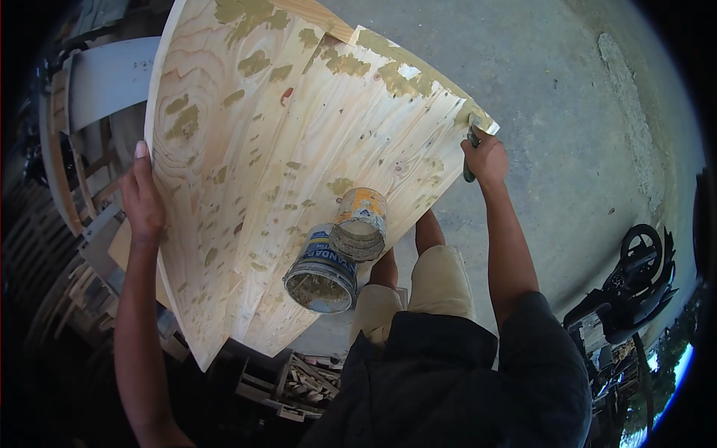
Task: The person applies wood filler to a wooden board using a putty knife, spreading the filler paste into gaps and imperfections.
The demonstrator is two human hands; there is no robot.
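A large wooden panel (246,187) of joined pale boards spreads out before me, marked with many patches of olive-tan filler. Closed around the handle of a putty knife (470,149), my right hand (489,158) is at the panel's right corner. The knife's blade touches filler along that edge. My left hand (143,198) rests against the panel's left edge, its visible fingers stretched out. Two used tins sit on the panel near my body: a blue-labelled tin (317,272) and an orange-labelled tin (362,224), both smeared with filler.
Grey concrete floor (538,82) lies beyond the panel at the right. A black wheeled machine (631,280) stands at the far right. Wooden frames and a pale board (112,78) are at the left. A crate of wood offcuts (310,381) is below the panel.
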